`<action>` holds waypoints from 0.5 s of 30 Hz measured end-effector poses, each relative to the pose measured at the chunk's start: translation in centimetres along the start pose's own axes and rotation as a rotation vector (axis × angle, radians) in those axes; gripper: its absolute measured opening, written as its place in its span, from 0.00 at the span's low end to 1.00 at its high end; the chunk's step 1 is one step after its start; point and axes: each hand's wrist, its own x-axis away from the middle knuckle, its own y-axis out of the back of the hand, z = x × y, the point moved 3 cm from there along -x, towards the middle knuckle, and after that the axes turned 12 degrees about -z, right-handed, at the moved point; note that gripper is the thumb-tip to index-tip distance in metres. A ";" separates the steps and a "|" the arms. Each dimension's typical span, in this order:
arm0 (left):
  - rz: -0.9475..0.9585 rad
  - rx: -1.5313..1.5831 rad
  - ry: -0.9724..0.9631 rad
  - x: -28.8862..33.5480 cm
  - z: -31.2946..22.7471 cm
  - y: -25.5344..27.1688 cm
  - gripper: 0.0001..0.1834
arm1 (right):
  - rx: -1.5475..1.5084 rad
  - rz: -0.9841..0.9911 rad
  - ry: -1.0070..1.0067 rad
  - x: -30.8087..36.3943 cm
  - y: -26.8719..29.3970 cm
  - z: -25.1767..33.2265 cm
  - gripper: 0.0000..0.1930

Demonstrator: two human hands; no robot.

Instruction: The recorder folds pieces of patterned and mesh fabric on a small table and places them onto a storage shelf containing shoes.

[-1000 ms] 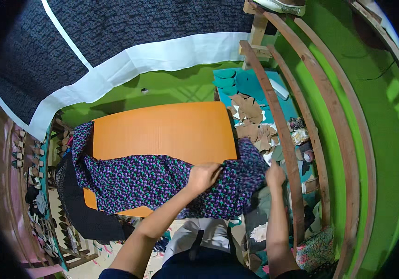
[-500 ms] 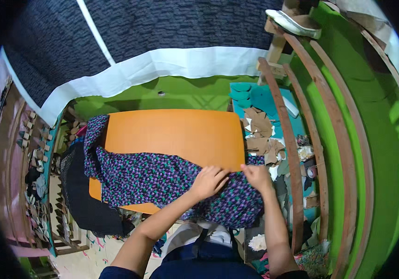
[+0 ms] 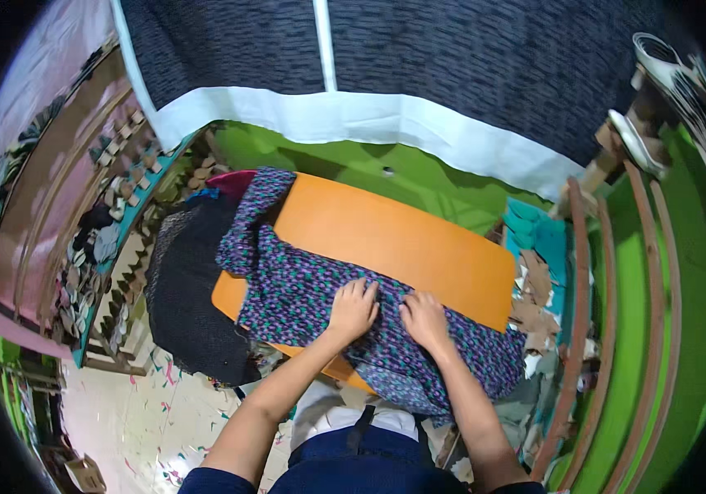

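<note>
A dark floral cloth with small purple and green flowers lies in folds across the front of an orange tabletop, hanging over its near edge. On the cloth's upper middle rests my left hand, its fingers stretched out and flat. Close to its right, my right hand touches the cloth near its far edge, fingers slightly bent and apart. One end of the cloth runs up over the table's left end.
Black fabric hangs beside the table's left end. Brown and teal scraps lie on a surface at the right, next to curved-looking wooden rails. A rack with shoe parts stands at left. Scraps litter the floor.
The view has swung to the left. My right hand has left the cloth's right part, opened from its pinch, and come nearer my left hand, which still lies on the cloth.
</note>
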 end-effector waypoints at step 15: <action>-0.113 -0.107 0.227 -9.4 30.6 12.0 0.25 | -1.271 0.039 -0.908 -18.5 -26.9 21.9 0.19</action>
